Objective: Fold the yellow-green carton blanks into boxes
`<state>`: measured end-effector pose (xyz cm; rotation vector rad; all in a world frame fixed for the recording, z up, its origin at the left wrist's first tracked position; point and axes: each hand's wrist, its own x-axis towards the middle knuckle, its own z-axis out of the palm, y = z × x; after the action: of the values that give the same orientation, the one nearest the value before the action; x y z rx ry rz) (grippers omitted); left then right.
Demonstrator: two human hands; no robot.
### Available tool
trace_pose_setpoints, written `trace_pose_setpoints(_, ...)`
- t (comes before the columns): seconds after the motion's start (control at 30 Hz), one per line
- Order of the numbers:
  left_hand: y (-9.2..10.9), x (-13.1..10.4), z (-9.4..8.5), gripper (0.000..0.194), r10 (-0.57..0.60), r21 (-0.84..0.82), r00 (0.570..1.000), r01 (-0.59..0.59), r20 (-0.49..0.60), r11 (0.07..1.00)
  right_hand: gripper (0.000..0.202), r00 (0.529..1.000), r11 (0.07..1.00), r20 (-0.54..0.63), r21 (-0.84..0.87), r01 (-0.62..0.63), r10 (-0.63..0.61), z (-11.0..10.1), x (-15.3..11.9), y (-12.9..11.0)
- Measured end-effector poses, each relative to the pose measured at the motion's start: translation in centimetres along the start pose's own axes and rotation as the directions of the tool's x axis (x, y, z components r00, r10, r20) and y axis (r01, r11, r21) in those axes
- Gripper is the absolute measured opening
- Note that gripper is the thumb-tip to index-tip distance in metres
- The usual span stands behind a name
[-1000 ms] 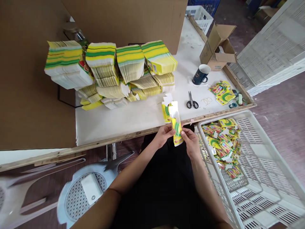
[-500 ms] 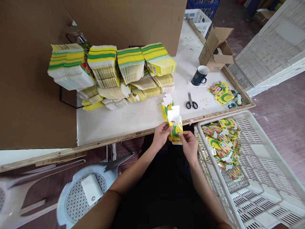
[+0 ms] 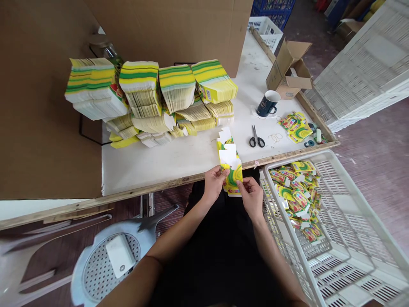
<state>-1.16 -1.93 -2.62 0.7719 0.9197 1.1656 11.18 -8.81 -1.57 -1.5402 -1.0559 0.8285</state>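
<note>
A small yellow-and-green printed carton [image 3: 237,175] with white end flaps is held between my two hands at the table's front edge. My left hand [image 3: 213,183] pinches its left side, thumb on the printed face. The fingers of my right hand [image 3: 251,195] grip its lower right edge. Just behind it another carton [image 3: 224,135] of the same print lies on the table, partly hidden by the held one. Black-handled scissors [image 3: 256,140] lie to the right of the cartons.
Stacks of flat cartons [image 3: 177,87] line the table's back. A dark mug [image 3: 267,103], rubber bands [image 3: 275,137], loose cartons [image 3: 296,127] and an open cardboard box [image 3: 289,76] are on the right. Below stands a white crate [image 3: 358,200] with filled-out cartons; a stool [image 3: 96,264] is lower left.
The held carton has shifted slightly left and its white flaps face up more broadly. My right hand has moved a little left with it. Both hands keep their hold.
</note>
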Motion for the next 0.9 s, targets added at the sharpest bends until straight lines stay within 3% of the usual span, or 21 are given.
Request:
trace_pose_setpoints(0.13,0.1,-0.3,-0.3,0.056,-0.002,0.029,1.0,0.002,0.02,1.0,0.029,1.0,0.998,0.011,0.05,-0.023,0.022,0.3,0.0,0.3)
trace_pose_setpoints(0.27,0.6,-1.2,-1.0,0.075,0.02,0.121,0.993,-0.033,0.113,0.992,0.028,0.997,0.997,0.07,0.066,-0.036,0.031,-0.2,0.6,0.1)
trace_pose_setpoints(0.43,2.1,-2.1,-1.2,0.074,0.011,0.167,0.964,-0.057,0.266,0.984,0.049,0.988,0.996,0.137,0.059,0.065,-0.073,-1.6,1.6,-1.1)
trace_pose_setpoints(0.57,3.2,-2.0,-1.2,0.062,-0.041,0.165,0.911,-0.03,0.41,0.986,0.044,0.971,0.991,0.215,0.106,0.081,-0.102,-2.4,1.9,-1.4)
trace_pose_setpoints(0.77,2.6,-2.4,-1.5,0.051,-0.15,0.178,0.89,0.08,0.431,0.981,0.025,0.962,0.989,0.267,0.15,0.01,-0.05,-3.3,2.1,-1.5)
trace_pose_setpoints(0.9,2.2,-2.8,-1.4,0.062,-0.186,0.162,0.875,0.125,0.447,0.979,0.027,0.967,0.992,0.22,0.042,0.119,-0.125,-3.6,2.4,-1.7)
